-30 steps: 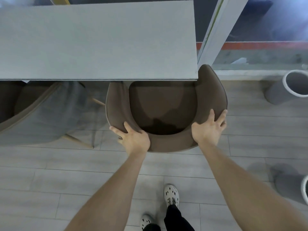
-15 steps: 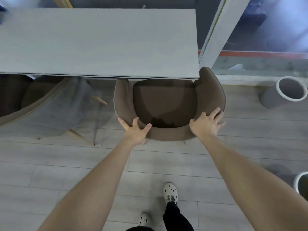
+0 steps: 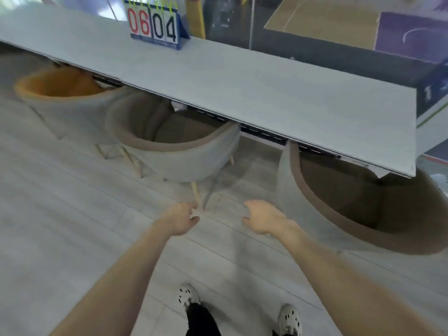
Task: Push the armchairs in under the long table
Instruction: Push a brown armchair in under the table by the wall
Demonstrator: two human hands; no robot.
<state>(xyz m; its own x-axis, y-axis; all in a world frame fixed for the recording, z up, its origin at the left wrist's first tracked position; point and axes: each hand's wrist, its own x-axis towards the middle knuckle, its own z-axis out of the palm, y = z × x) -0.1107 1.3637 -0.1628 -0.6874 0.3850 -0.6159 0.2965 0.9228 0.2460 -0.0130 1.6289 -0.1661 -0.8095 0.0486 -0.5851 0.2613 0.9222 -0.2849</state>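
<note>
Both hands, left (image 3: 182, 218) and right (image 3: 263, 220), hang loosely curled and empty over bare floor (image 3: 72, 214), middle armchair (image 3: 194, 158) at twelve o'clock, half under the desk (image 3: 266, 93) edge.

The floor (image 3: 72, 226) is covered with pale grey planks, whose seams run diagonally across the lower half of the frame. A flip scoreboard (image 3: 155, 25) showing 06 in red and 04 in black is seen at the upper centre. Behind it a yellow post (image 3: 196, 15) is placed. A glass panel (image 3: 315, 27) fills the upper right, with a tan and purple floor seen through it. The light is soft and even.
</note>
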